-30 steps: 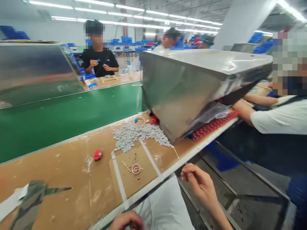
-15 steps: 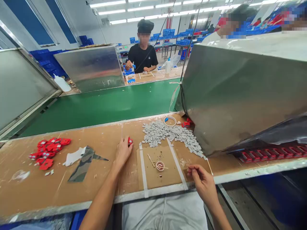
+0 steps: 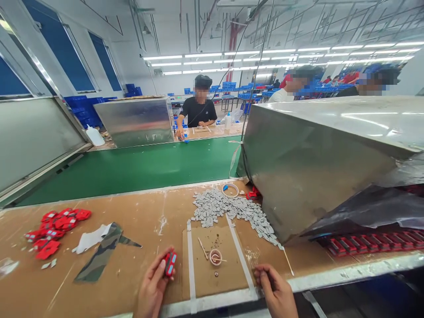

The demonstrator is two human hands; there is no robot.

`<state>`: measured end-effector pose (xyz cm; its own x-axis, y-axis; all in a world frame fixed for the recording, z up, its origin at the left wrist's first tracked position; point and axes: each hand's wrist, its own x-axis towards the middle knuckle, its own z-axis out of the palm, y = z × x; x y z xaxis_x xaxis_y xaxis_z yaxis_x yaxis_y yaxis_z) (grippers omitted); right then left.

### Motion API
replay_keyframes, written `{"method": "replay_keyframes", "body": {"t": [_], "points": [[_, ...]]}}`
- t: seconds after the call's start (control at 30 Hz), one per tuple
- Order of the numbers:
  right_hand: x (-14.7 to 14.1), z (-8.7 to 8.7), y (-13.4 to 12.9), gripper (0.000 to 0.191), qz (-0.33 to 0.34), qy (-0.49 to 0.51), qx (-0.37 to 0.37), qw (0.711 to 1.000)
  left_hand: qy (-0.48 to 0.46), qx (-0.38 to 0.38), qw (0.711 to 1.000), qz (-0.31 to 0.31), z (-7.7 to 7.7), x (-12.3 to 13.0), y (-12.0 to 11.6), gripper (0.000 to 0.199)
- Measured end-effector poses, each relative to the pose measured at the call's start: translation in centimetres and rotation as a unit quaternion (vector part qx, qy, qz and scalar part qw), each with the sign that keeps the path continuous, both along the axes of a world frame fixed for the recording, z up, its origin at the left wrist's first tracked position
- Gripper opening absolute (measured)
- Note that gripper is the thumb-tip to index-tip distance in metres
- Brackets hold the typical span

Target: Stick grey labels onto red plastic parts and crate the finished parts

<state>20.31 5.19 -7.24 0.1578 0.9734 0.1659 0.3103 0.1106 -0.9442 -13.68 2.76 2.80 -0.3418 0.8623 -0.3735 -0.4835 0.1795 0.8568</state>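
My left hand (image 3: 155,280) grips a small red plastic part (image 3: 171,264) with two pale rectangular patches on its face, just left of the cardboard pad. At the table's front edge, right of the pad, my right hand (image 3: 273,287) has its fingers curled together; whatever may be in them is hidden. Between the hands lies the taped cardboard pad (image 3: 228,269). A small cup (image 3: 215,257) with a thin stick in it stands on the pad, and another short stick (image 3: 202,248) lies beside it. Behind the pad spreads a heap of small grey rectangular pieces (image 3: 212,205).
Red parts (image 3: 54,229) are piled at the left, near a camouflage cloth scrap (image 3: 99,260). A tape roll (image 3: 231,191) lies behind the grey heap. A metal box (image 3: 318,176) blocks the right, with a row of red parts (image 3: 374,243) underneath. Beyond runs a green belt (image 3: 159,165); a co-worker (image 3: 198,110) sits opposite.
My left hand has lifted the red part from the table and brought it nearer to me. My right hand stays beside the pad. The head view has tilted up; the co-worker's arm has reached forward.
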Motion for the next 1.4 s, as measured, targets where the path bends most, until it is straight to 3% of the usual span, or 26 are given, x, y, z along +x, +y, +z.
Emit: {"method": "replay_keyframes", "body": {"t": [0.17,0.33,0.4,0.47,0.53,0.63,0.83,0.97,1.27,1.4], "points": [[-1.8,1.9,-0.1,0.039,-0.016,0.009,0.011,1.000,0.048,0.054,0.996,-0.046,-3.1,2.5,-1.6,0.065],[-4.6,4.2,1.7,0.044,0.143,-0.041,0.035,0.988,0.092,0.048,0.980,-0.172,-4.5,3.8,-2.3,0.069],[-6.0,5.2,2.6,0.044,0.185,-0.071,0.053,0.979,0.106,0.057,0.975,-0.188,-4.8,3.7,-2.4,0.065],[-7.2,6.2,3.1,0.031,0.196,-0.089,0.071,0.974,0.117,0.062,0.972,-0.195,-5.1,3.5,-2.4,0.061],[-7.9,7.1,3.4,0.018,0.191,-0.095,0.083,0.973,0.123,0.054,0.969,-0.209,-4.9,3.4,-2.4,0.058],[-8.1,7.8,3.4,0.018,0.180,-0.090,0.086,0.976,0.123,0.028,0.966,-0.225,-3.9,3.4,-2.4,0.058],[-7.4,6.9,3.1,0.013,0.142,-0.048,0.050,0.987,0.119,0.019,0.958,-0.260,-2.3,3.4,-1.6,0.052],[-7.3,7.0,3.1,0.010,0.133,-0.057,0.060,0.988,0.125,0.023,0.956,-0.262,-2.3,3.4,-1.7,0.048],[-6.9,7.9,3.6,0.014,0.182,-0.053,0.063,0.980,0.158,0.027,0.952,-0.262,-2.4,3.5,-1.7,0.046],[-6.9,7.6,3.6,0.016,0.139,-0.024,0.077,0.987,0.176,0.038,0.947,-0.265,-2.4,3.6,-1.7,0.044]]}}
